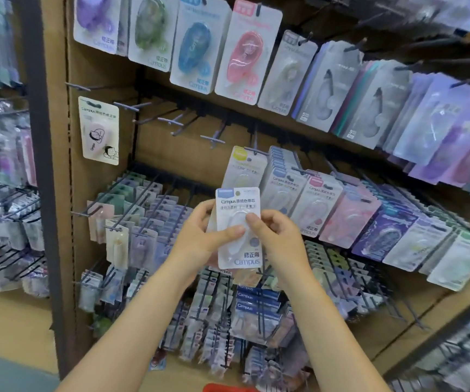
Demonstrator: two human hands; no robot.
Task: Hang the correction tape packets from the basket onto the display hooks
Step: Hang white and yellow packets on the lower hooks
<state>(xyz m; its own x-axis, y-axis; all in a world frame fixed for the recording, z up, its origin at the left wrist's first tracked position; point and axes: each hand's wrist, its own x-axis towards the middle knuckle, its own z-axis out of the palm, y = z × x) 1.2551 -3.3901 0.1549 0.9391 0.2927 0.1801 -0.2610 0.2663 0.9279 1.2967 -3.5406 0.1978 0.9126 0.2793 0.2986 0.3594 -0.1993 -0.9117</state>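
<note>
1. The correction tape packet (239, 227) is held upright between both hands, in front of the display hooks (212, 140), which stand above and beyond the fingers.
2. It looks light: a stiff card back with a smooth plastic blister, likely slippery at the bulge; the card edges offer a surer hold, leaving the top hang-hole free.
3. The left hand (200, 239) grips the packet's left edge, thumb pressed across the front.
4. The right hand (274, 236) pinches its right side, thumb on the blister.
5. Both forearms rise from below, converging. The red basket (228, 388) sits beneath the wrists.
</note>
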